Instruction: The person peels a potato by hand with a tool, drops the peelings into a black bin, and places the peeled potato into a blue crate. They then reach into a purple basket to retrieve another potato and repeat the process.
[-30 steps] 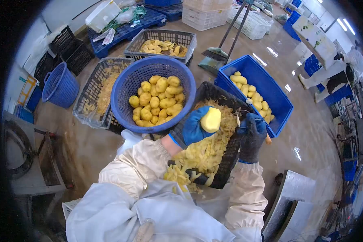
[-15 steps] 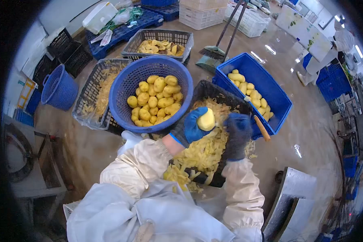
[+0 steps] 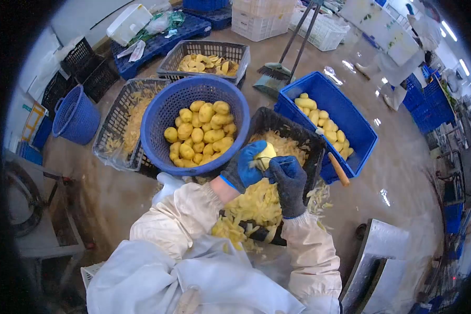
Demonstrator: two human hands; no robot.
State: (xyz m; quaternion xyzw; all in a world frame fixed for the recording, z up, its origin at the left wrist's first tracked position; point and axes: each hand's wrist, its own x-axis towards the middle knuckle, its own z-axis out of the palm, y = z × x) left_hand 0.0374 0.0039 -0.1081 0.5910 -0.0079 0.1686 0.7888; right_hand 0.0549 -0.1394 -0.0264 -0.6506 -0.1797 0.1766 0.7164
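My left hand [image 3: 242, 166], in a blue and grey glove, grips a peeled yellow potato [image 3: 266, 153]. Against that potato, my gloved right hand [image 3: 288, 180] holds a small peeler [image 3: 280, 163], partly hidden by the fingers. Both hands are over a black crate [image 3: 319, 149] heaped with pale peelings [image 3: 256, 201]. To the left, a round blue basket [image 3: 155, 149] holds several yellow potatoes [image 3: 199, 131]. A rectangular blue crate [image 3: 362, 131] at the right contains several peeled potatoes [image 3: 327, 125].
Black crates with peelings [image 3: 136, 118] and potato pieces [image 3: 209, 64] stand behind and left of the round basket. A wooden handle [image 3: 339, 169] lies at the blue crate's near corner. Further back are a broom and dustpan [image 3: 272, 78] and a person's white boots [image 3: 392, 99].
My right hand has moved left and up to the potato, bringing the peeler against it. My left hand stays nearly in place. The person at the back right has shifted.
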